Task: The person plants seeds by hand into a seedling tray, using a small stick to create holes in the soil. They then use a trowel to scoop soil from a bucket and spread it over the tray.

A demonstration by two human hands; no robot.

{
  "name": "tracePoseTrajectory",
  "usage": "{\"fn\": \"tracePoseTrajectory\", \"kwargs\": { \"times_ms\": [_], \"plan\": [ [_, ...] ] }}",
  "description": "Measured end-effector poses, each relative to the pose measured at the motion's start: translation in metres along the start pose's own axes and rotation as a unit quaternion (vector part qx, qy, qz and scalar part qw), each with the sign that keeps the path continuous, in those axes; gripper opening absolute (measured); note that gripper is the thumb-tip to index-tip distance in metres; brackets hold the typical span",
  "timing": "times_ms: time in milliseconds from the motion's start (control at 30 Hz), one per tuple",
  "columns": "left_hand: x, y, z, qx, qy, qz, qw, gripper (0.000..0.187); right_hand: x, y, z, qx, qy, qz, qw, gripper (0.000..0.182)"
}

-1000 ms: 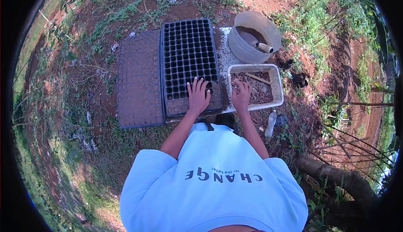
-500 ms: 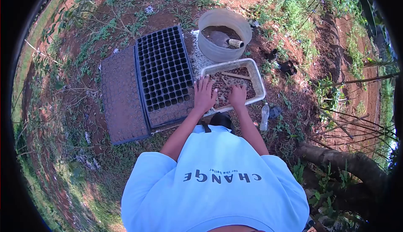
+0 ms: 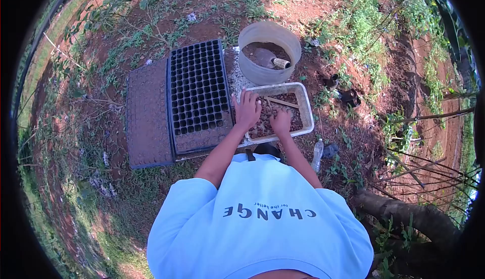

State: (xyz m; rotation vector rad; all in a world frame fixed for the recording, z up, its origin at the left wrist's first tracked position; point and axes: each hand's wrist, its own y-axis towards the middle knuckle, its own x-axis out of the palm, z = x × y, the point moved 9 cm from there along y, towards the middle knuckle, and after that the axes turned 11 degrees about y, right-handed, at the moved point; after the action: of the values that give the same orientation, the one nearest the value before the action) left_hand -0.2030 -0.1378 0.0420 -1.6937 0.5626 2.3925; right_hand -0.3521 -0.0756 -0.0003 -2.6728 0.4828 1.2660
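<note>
My left hand (image 3: 247, 111) lies over the left rim of a white plastic basin (image 3: 306, 108), fingers stretched and slightly spread. Inside the basin are small reddish-brown seed-like lumps (image 3: 291, 98) and a flat wooden stick (image 3: 282, 102). My right hand (image 3: 281, 123) reaches into the basin, its fingers curled down among the lumps; the fingertips are hidden, so whatever they pinch does not show. Left of the basin stands a black cell tray (image 3: 198, 84), most cells unfilled, with soil covering its near rows. Beside it is a second tray (image 3: 148, 112), filled with brown soil.
Behind the basin stands a translucent round tub (image 3: 269, 74) holding soil and a pale cylindrical container (image 3: 281, 63). A clear bottle (image 3: 317, 155) is to the right of the basin, dark shoes (image 3: 348, 97) farther off. A thick trunk (image 3: 404, 211) lies at lower right.
The view has tilted, so the trays, tub and basin sit slightly lower. My right hand has shifted a little left among the lumps. My left hand stays on the rim.
</note>
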Motion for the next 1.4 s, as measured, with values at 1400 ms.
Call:
{"fn": "tracePoseTrajectory", "kwargs": {
  "times_ms": [1400],
  "plan": [
    [-0.042,-0.107,-0.147,-0.050,-0.026,-0.003,0.998,0.050,0.062,-0.059,-0.177,-0.271,-0.048,0.023,0.961,0.022]
  ]
}}
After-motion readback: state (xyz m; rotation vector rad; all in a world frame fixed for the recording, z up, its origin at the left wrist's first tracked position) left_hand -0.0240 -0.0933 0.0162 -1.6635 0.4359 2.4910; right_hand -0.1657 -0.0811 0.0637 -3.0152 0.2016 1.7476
